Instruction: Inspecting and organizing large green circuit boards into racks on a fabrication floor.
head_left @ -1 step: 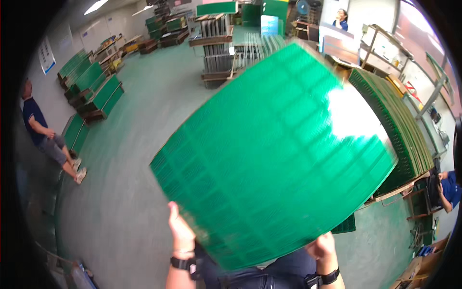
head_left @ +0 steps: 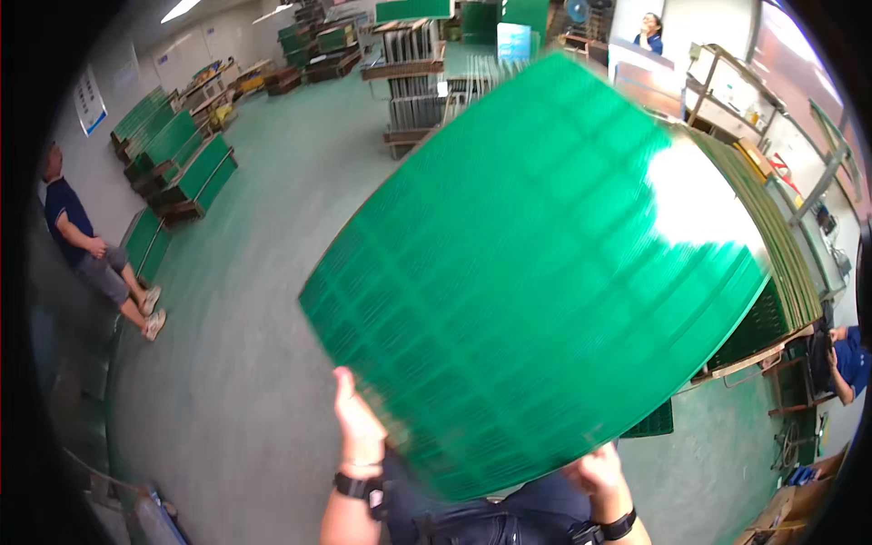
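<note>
A large, thin green circuit board panel (head_left: 509,300) fills the middle of the head view, tilted up in front of me. Faint rectangular patterns cover its face, and a bright glare lies near its right corner. My left hand (head_left: 361,425) grips the lower left edge, the thumb pointing up along the rim. At the lower right edge, my right hand (head_left: 597,472) is closed on the same panel. The fingers of both hands are partly hidden behind it.
On the right, many panels stand in a rack (head_left: 772,232), partly behind the one I hold. Racks of upright panels (head_left: 413,100) stand at the back, and green panels (head_left: 195,173) lean on the left. A person (head_left: 77,227) stands far left; another (head_left: 849,363) is at the right edge.
The panel has shifted slightly up and to the right, covering more of the rack on the right. My left hand has moved right and up with it.
</note>
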`<state>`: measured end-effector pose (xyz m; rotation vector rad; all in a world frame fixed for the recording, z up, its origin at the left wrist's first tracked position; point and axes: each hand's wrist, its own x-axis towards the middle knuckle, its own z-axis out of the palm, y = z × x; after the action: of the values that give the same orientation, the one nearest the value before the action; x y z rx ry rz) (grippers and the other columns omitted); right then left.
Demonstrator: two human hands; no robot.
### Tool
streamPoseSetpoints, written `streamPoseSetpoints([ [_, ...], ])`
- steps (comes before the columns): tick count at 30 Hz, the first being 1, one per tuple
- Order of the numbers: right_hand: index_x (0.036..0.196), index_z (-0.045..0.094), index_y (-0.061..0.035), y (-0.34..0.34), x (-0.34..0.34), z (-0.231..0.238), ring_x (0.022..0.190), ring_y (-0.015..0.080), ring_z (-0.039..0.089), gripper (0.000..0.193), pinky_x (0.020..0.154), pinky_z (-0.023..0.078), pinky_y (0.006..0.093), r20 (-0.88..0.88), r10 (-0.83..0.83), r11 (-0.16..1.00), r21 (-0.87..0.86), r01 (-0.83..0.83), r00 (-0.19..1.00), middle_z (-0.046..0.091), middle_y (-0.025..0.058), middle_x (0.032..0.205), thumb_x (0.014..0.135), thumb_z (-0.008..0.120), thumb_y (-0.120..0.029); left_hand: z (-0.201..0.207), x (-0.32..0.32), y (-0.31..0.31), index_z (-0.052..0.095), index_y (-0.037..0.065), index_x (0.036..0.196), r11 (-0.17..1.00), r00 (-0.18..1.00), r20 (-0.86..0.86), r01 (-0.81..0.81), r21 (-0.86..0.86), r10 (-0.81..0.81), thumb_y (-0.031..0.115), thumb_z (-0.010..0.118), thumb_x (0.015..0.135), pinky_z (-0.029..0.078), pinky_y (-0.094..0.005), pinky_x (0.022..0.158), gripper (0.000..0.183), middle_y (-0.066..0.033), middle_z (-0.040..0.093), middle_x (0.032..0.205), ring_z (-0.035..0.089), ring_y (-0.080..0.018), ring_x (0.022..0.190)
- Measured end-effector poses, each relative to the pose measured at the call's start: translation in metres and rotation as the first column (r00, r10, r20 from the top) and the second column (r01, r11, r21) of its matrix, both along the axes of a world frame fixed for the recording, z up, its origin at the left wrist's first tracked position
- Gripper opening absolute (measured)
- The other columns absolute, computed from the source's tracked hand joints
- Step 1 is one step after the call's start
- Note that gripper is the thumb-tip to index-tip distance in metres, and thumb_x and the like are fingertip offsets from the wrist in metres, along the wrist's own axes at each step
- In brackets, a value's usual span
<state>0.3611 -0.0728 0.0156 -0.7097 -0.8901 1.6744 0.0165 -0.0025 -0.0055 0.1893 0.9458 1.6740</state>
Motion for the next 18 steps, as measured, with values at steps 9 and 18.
streamPoseSetpoints([
  [9, 0.120, 0.048, 0.0014, 0.017, -0.020, 0.102, 0.092, 0.0146, 0.055, 0.032, 0.083, 0.044, 0.0265, 0.320, -0.789, 0.614, 0.378, 0.693, 0.525, 0.058, 0.0071, 0.107, 0.090, 0.057, -0.004, -0.040, 0.107, 0.064, 0.052, 0.003, 0.115, 0.647, 0.627, -0.249, 0.762, 0.001, -0.738, 0.043, 0.039, 0.097, 0.053, -0.0321, 0.075, 0.046, -0.0127, 0.063, 0.103, 0.063, -0.0196, 0.085],
  [18, 0.108, 0.057, 0.0028, 0.041, -0.026, 0.078, 0.083, 0.0125, 0.058, 0.019, 0.075, 0.046, 0.0250, 0.676, -0.620, 0.763, 0.399, 0.509, 0.398, 0.064, 0.0088, 0.094, 0.090, 0.054, 0.000, -0.138, 0.110, 0.087, 0.062, 0.001, 0.095, 0.921, 0.267, -0.927, 0.355, -0.158, -0.262, 0.011, 0.052, 0.090, 0.048, -0.0322, 0.083, 0.015, -0.0109, 0.065, 0.099, 0.061, -0.0230, 0.094],
])
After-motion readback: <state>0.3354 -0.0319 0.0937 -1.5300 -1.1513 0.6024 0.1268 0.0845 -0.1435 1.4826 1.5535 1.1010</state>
